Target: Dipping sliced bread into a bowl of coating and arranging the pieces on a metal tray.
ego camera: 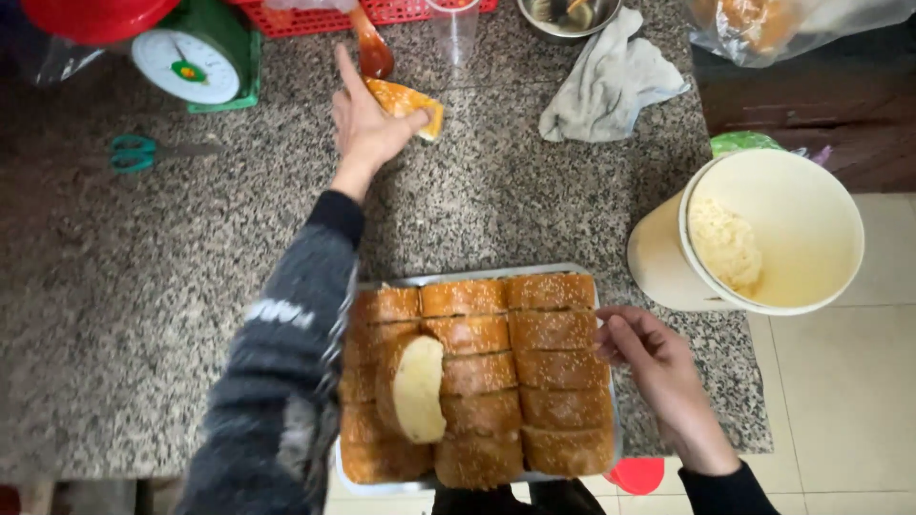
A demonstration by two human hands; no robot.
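A metal tray [580, 270] at the counter's near edge holds rows of sesame-topped bread rolls [520, 367]. One roll [412, 386] stands tilted with its pale cut face showing. My left hand [364, 122] reaches far across the counter and grips a piece of bread [412, 103] with its fingers. My right hand [651, 360] rests against the right side of the rolls in the tray, fingers curled at the tray's edge.
A cream bucket [806, 234] with pale yellow spread inside leans at the counter's right edge. A grey cloth [611, 81], metal bowl [563, 14], clear cup [456, 33], red basket [315, 14], green scale [196, 62] and teal scissors [138, 153] lie at the back.
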